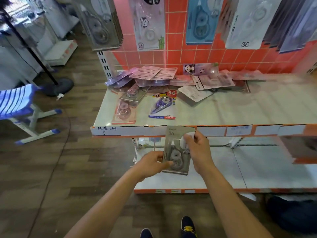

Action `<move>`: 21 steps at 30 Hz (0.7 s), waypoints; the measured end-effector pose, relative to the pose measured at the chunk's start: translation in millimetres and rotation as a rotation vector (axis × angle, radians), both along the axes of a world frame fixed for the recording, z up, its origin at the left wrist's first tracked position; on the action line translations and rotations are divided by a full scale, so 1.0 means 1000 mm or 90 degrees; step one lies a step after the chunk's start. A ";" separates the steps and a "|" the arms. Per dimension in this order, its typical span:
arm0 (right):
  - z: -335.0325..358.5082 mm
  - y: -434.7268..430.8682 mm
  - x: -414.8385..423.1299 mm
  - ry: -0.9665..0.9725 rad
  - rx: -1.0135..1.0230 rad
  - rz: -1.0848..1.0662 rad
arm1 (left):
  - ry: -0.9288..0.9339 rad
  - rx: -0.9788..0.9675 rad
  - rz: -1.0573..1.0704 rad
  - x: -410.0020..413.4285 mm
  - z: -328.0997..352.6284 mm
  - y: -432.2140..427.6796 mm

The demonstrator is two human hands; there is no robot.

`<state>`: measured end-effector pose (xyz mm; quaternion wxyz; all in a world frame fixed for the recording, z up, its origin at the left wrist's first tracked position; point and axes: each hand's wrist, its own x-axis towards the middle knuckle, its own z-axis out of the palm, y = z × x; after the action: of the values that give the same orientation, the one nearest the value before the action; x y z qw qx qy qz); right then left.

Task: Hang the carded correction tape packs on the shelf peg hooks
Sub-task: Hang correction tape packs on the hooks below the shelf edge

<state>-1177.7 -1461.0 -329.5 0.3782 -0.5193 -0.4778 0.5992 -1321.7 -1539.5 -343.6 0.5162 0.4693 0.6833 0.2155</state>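
Far left: striped blue stool [15, 102] on the wood floor, with a black stand base [58, 86] behind it. Left hand [151, 163] grips the lower left edge of a grey pack [177, 152], thumb across the front by the blister, fingers curled behind. The pack is upright and slightly tilted, held between both hands in front of the upper shelf [240, 110] lip. Its top edge overlaps the white price strip [137, 131]. Right hand [199, 150] pinches the pack's upper right side, fingers curled round the card edge at the white round part. Both hands are clamped on the same pack, left low, right high. On the upper shelf beyond the hands, a pink pack [124, 110] lies flat near the left edge, with a purple pack [163, 105] just right of it. A loose pile [171, 79] of pink and purple packs runs along the red tiled back panel [188, 55]. Hung at top, left to right: grey stack [101, 26], panda pack [149, 24], blue pack [200, 21], white pack [247, 23] marked 36. The lower shelf [257, 169] sits under and behind the hands. Dark shoes [188, 227] show at the bottom edge.
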 end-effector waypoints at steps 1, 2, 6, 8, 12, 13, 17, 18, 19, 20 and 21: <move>0.000 -0.002 -0.001 -0.005 -0.005 -0.001 | 0.000 0.003 0.005 -0.001 -0.001 -0.001; 0.001 -0.003 -0.003 -0.004 -0.007 -0.004 | -0.008 0.009 0.013 -0.002 -0.001 -0.002; 0.013 -0.003 -0.009 0.026 0.000 -0.017 | -0.049 0.055 0.036 -0.009 0.009 0.001; 0.019 -0.002 -0.014 0.028 0.004 -0.027 | -0.063 0.084 0.043 -0.011 0.015 0.002; 0.033 -0.003 -0.025 0.038 0.024 -0.030 | -0.107 0.134 0.073 -0.019 0.026 -0.001; 0.036 -0.004 -0.028 0.045 0.028 -0.026 | -0.118 0.143 0.079 -0.021 0.029 -0.003; 0.053 -0.010 -0.046 0.075 0.050 -0.015 | -0.170 0.184 0.116 -0.035 0.045 -0.011; 0.057 -0.012 -0.051 0.080 0.059 -0.010 | -0.176 0.194 0.122 -0.040 0.048 -0.014; 0.061 -0.014 -0.056 0.084 0.072 -0.005 | -0.175 0.202 0.130 -0.045 0.051 -0.016; 0.066 -0.015 -0.062 0.081 0.083 -0.001 | -0.175 0.208 0.138 -0.050 0.054 -0.018; 0.071 -0.017 -0.068 0.076 0.091 0.005 | -0.179 0.217 0.150 -0.055 0.058 -0.021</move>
<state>-1245.4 -1478.2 -258.0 0.4398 -0.4524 -0.4978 0.5951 -1377.0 -1560.3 -286.0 0.4912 0.4319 0.6084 0.4495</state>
